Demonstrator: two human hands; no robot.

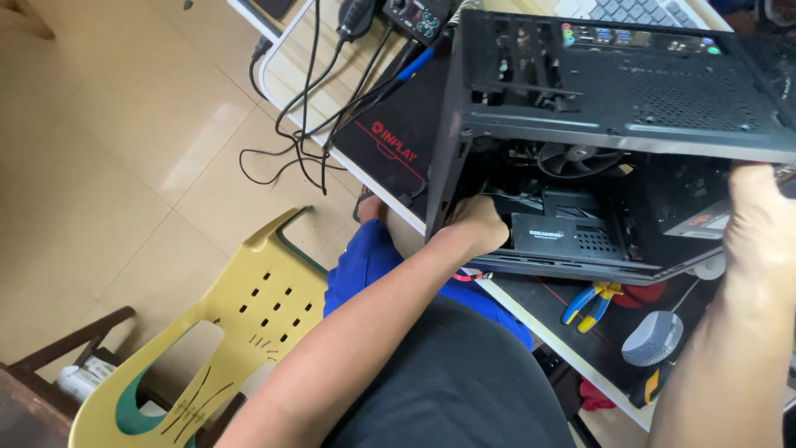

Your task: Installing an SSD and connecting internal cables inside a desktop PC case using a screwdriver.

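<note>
A black computer case (pixel 630 91) lies on its side on the desk, its open side facing me. Inside I see a fan (pixel 578 158), cables and a black drive (pixel 543 235) on a perforated bracket. My left hand (pixel 478 224) reaches into the case's lower left corner, fingers curled among the parts; what it grips is hidden. My right hand (pixel 759 224) presses on the case's right edge, thumb up against the frame.
A black desk mat (pixel 398 133) covers the desk, with black cables (pixel 315 99) hanging off its left edge. Blue-and-yellow pliers (pixel 590 303) and a round grey object (pixel 653 338) lie near the front edge. A yellow plastic chair (pixel 249 315) stands on the tiled floor.
</note>
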